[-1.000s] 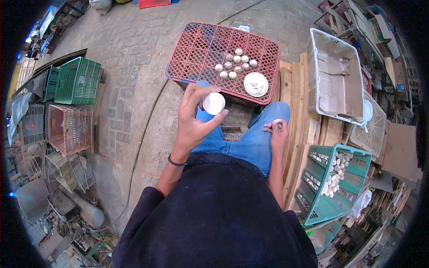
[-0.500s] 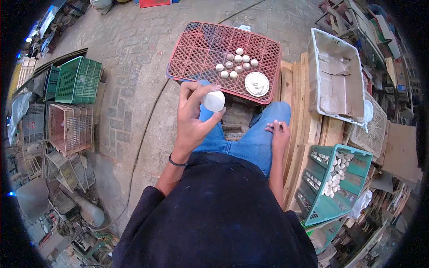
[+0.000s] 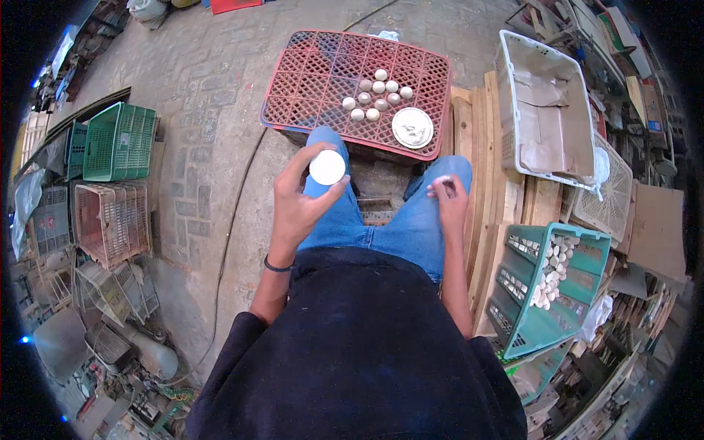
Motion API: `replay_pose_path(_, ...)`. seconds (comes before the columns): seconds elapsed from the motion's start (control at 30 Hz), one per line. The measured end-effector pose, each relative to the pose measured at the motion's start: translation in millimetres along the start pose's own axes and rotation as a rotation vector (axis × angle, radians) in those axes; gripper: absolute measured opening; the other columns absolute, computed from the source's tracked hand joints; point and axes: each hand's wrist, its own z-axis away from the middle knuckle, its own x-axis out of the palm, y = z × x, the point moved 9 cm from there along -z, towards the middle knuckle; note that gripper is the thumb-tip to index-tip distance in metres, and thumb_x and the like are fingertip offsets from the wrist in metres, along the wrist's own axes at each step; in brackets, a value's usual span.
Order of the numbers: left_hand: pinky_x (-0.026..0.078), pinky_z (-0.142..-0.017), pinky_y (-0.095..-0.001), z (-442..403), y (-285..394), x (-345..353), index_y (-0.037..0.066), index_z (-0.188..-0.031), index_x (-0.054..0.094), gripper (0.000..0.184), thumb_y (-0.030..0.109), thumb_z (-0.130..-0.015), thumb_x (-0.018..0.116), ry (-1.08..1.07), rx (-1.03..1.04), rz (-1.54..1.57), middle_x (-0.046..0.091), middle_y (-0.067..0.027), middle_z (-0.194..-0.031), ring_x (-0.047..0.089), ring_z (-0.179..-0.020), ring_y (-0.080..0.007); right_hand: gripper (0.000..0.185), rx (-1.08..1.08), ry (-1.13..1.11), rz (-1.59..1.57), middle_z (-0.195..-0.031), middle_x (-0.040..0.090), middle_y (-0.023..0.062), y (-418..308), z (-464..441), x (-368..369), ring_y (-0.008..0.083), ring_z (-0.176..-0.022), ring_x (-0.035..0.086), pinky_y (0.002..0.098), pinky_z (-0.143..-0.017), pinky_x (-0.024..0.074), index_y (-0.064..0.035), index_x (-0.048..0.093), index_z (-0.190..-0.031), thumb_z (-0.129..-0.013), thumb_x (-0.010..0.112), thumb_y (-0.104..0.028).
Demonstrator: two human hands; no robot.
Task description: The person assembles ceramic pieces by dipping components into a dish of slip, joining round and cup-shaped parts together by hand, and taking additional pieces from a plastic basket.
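The white round piece point(image 3: 327, 168) has just turned its flat face more upward, so its handling seems unfinished. The left hand point(image 3: 295, 205) grips its edge, nearside of the red lattice plastic crate point(image 3: 312, 81); whether the right hand point(image 3: 452, 207), also nearside, pinches something, I cannot tell.

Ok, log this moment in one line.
left hand: holds round white piece | right hand: by right thigh, grip unclear | red crate: small round pieces on top

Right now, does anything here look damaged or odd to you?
Perhaps one thing: the white disc on the red crate looks darkly smudged on top, while the round piece in the left hand shows a plain white face.
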Motion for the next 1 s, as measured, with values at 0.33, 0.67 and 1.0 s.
replay_pose_path(0.33,0.046,-0.081,-0.0280,-4,-24,-14,-0.001,-0.105,0.056,0.039,0.001,-0.070,0.072,0.013,-0.145,0.028,0.059,-0.0092,-0.100,0.057,-0.093,-0.0143,0.016,-0.356,-0.053,0.668,-0.084,0.058,0.0178,31,-131,59,0.0320,-0.079,0.059,0.0374,-0.071,0.0467,-0.0010,0.067,-0.085,-0.071,0.068,-0.009)
replay_pose_path(0.67,0.045,-0.080,-0.0305,-6,-62,-24,0.001,-0.103,0.057,0.038,0.004,-0.068,0.072,-0.005,-0.302,-0.082,0.060,-0.0117,-0.101,0.058,-0.094,-0.0198,0.014,-0.269,-0.238,1.147,-0.092,0.057,0.0188,67,-183,109,0.0352,-0.086,0.058,0.0442,-0.076,0.0473,-0.0017,0.066,-0.084,-0.073,0.059,-0.007)
replay_pose_path(1.0,0.045,-0.081,-0.0323,-13,-56,-21,0.001,-0.103,0.059,0.039,0.008,-0.067,0.074,-0.016,-0.244,-0.121,0.061,-0.0129,-0.100,0.060,-0.092,-0.0236,0.014,-0.315,-0.342,1.212,-0.093,0.056,0.0206,92,-192,110,0.0381,-0.085,0.058,0.0466,-0.074,0.0476,-0.0006,0.063,-0.082,-0.074,0.052,-0.005)
